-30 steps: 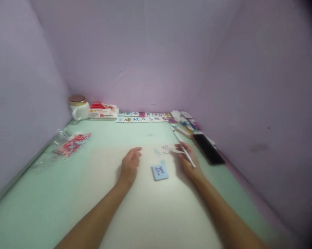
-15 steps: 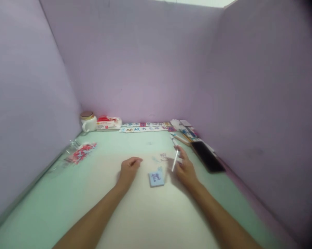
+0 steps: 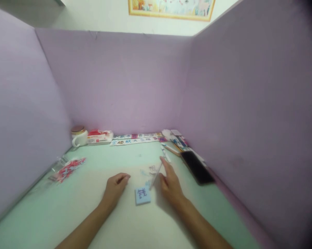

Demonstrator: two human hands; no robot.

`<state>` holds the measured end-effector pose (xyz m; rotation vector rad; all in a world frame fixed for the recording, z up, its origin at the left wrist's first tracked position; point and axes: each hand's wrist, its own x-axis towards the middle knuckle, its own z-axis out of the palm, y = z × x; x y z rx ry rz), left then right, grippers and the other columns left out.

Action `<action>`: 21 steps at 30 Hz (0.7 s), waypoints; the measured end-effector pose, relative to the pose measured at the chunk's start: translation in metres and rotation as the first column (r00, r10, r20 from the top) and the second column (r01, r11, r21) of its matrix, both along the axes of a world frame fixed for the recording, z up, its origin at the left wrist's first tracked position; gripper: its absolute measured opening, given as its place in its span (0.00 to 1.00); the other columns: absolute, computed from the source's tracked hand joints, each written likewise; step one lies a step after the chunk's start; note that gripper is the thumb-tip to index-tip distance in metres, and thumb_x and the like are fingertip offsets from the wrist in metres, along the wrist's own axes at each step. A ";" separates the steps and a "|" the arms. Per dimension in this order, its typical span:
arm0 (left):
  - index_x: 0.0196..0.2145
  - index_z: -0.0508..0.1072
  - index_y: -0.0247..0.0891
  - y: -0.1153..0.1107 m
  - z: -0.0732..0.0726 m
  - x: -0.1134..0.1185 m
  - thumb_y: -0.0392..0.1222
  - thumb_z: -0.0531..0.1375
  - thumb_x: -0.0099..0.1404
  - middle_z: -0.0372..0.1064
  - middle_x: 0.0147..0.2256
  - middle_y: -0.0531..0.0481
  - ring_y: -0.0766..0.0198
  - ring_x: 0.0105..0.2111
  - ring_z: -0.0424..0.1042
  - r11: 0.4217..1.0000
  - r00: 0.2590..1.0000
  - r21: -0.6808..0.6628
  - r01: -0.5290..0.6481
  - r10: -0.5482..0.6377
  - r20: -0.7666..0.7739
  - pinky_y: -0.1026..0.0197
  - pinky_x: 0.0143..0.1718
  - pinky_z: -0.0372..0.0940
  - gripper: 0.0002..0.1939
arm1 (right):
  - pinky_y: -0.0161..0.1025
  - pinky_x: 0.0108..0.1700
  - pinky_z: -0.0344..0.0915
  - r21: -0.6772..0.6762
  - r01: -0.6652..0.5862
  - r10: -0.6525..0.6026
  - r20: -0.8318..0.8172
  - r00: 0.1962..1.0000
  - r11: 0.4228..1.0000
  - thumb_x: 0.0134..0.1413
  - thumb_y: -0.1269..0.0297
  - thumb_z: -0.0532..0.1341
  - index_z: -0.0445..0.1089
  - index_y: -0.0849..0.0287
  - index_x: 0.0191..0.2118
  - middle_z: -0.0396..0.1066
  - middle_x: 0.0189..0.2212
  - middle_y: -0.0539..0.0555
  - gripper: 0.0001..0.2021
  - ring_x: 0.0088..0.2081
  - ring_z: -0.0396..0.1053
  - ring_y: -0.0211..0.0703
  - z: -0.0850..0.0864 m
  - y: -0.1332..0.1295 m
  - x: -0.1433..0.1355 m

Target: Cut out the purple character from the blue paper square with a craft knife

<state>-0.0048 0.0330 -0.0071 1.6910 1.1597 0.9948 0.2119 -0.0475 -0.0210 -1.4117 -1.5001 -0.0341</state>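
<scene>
A slim white pen (image 3: 156, 175) is held in my right hand (image 3: 171, 181). Its lower end slants down near the top right corner of a light blue sticky-note pad (image 3: 143, 196). Dark handwritten strokes mark the pad, which lies flat between my hands. My left hand (image 3: 116, 188) rests on the table left of the pad, apart from it. Its fingers are curled closed, and anything inside them is hidden. Beyond the pad, faint blue and dark scribbles (image 3: 152, 169) show on the table surface.
Along the back stand a white lidded mug (image 3: 80, 138), a tissue pack (image 3: 100, 137) and rows of lettered cards (image 3: 135, 140). Pens (image 3: 171, 149) and a black phone (image 3: 197, 167) lie at right. A clear bag with red and blue bits (image 3: 70, 170) lies left. Purple panels (image 3: 125, 79) enclose the table.
The camera view has tilted up, showing a framed picture above the panel. The pen's lower end has swung left toward the pad. My left hand stays closed.
</scene>
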 end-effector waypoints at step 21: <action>0.32 0.72 0.37 -0.023 0.005 -0.013 0.44 0.52 0.65 0.68 0.27 0.49 0.63 0.27 0.66 0.927 0.956 0.283 0.245 -0.181 -0.232 0.61 0.30 0.62 0.12 | 0.45 0.46 0.71 -0.140 -0.094 -0.002 -0.565 0.825 0.986 0.56 0.64 0.59 0.62 0.54 0.55 0.71 0.51 0.60 0.21 0.51 0.69 0.50 0.009 -0.025 -0.020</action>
